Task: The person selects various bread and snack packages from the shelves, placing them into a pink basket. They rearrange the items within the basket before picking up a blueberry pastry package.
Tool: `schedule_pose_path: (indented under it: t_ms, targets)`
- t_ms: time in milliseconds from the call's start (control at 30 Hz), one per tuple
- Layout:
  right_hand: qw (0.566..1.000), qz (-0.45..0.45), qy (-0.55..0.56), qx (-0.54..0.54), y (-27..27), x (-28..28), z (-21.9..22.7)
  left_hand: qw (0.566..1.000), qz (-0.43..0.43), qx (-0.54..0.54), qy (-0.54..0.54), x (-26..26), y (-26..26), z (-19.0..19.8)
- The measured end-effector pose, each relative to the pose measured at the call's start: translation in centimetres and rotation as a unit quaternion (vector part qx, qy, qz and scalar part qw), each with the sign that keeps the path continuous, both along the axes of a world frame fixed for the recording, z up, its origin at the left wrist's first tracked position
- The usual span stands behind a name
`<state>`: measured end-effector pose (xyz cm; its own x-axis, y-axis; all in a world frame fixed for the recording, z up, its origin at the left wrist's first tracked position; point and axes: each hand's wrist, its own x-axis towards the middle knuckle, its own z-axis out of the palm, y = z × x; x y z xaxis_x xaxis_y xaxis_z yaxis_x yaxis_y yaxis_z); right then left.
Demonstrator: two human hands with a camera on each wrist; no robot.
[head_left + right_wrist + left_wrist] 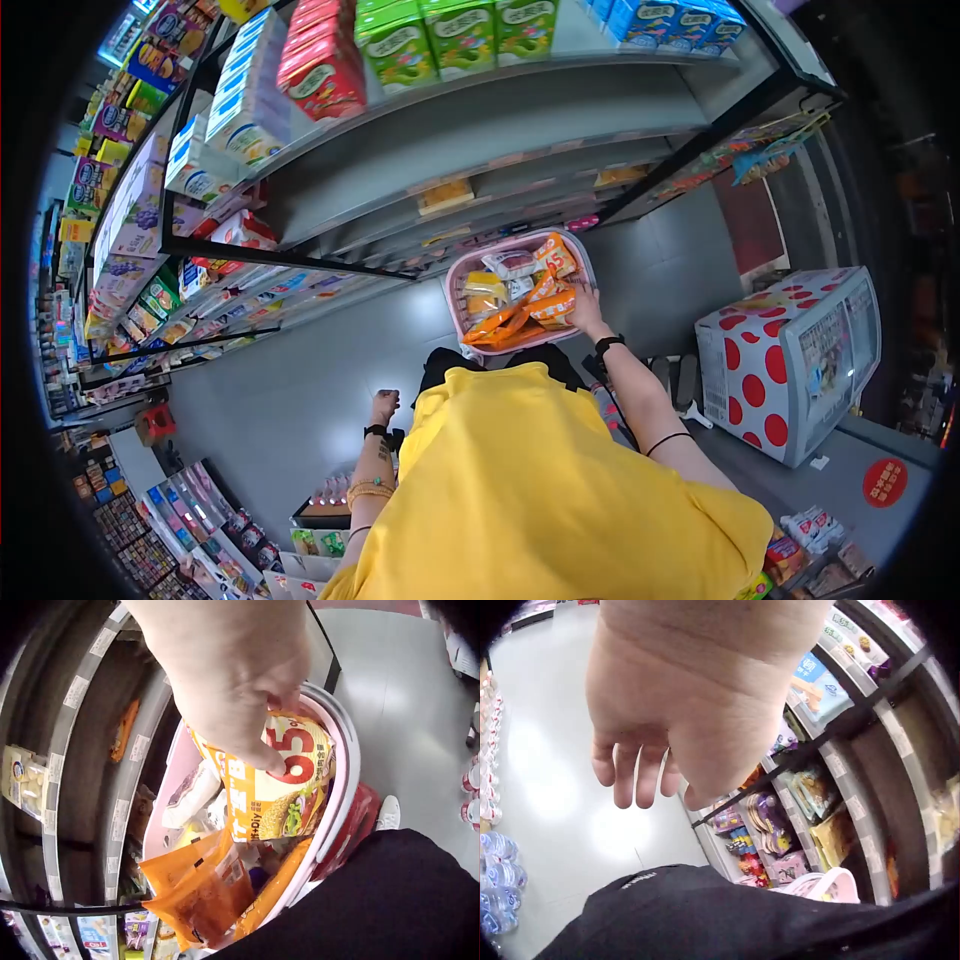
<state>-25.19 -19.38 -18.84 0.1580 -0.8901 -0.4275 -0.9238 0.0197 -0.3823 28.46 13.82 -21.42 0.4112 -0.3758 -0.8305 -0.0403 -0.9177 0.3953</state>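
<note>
A pink shopping basket [453, 300] stands on the floor before the person, with several packets in it. At its right side, the right hand [585, 308] pinches an orange-and-yellow food bag [300, 776] printed with "65" and a burger; the thumb lies across the bag's front, while the other fingers are mostly hidden behind its top. Below that bag in the right wrist view lies another orange packet [206, 889]. The left hand [694, 720] hangs beside the left leg, fingers loosely bent, with nothing in it.
Shelves [480, 130] with green cartons [460, 35] and red cartons [322, 60] rise in front. A red-dotted freezer [760, 370] stands to the right. Bottled water [501, 881] is stacked at the left in the left wrist view. Grey floor [270, 400] lies left of the person.
</note>
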Motion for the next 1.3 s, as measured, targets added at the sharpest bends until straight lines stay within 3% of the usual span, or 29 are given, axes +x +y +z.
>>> schedule_pose_path:
  t_ms: [233,300,500,567,667,800,900,933,1033,1167,1200,1300]
  targets:
    - [0.977,0.060,-0.186,0.086,-2.4,-2.5,-0.8,0.996,-0.035,-0.080,-0.027,-9.6,-5.0,5.6]
    - [0.980,0.077,-0.144,0.110,-2.8,-2.8,-0.1,0.991,-0.062,-0.111,-0.041,-11.5,-6.2,6.7]
    - [0.987,0.098,-0.124,0.033,-3.7,-3.0,2.5,0.968,-0.162,-0.141,-0.129,-14.7,-10.5,11.3]
    - [0.984,0.109,-0.135,-0.037,-3.8,-3.1,4.5,0.957,-0.196,-0.163,-0.137,-15.1,-12.3,12.0]
    - [0.984,0.094,-0.137,-0.063,-3.5,-3.9,7.2,0.944,-0.228,-0.213,-0.107,-17.0,-14.6,12.5]
    - [0.961,0.007,-0.276,0.004,-2.3,-4.1,12.7,0.933,-0.262,-0.247,-0.022,-20.6,-18.1,15.7]
    - [0.884,-0.054,-0.440,0.147,-0.8,-3.5,16.4,0.921,-0.259,-0.276,0.092,-22.8,-19.6,17.3]
    - [0.860,-0.035,-0.484,0.157,-0.1,-2.9,18.4,0.917,-0.248,-0.280,0.137,-23.5,-20.0,17.9]
    - [0.827,-0.026,-0.518,0.219,1.8,-1.3,22.4,0.887,-0.236,-0.303,0.258,-25.3,-20.7,21.2]
    - [0.846,0.025,-0.499,0.186,4.3,0.0,22.2,0.849,-0.265,-0.320,0.326,-26.1,-20.3,21.3]
    - [0.847,0.023,-0.497,0.189,4.7,0.2,22.9,0.842,-0.233,-0.356,0.331,-26.4,-20.0,21.2]
    - [0.855,0.028,-0.483,0.189,5.9,0.5,24.9,0.855,-0.183,-0.323,0.363,-25.8,-19.4,21.9]
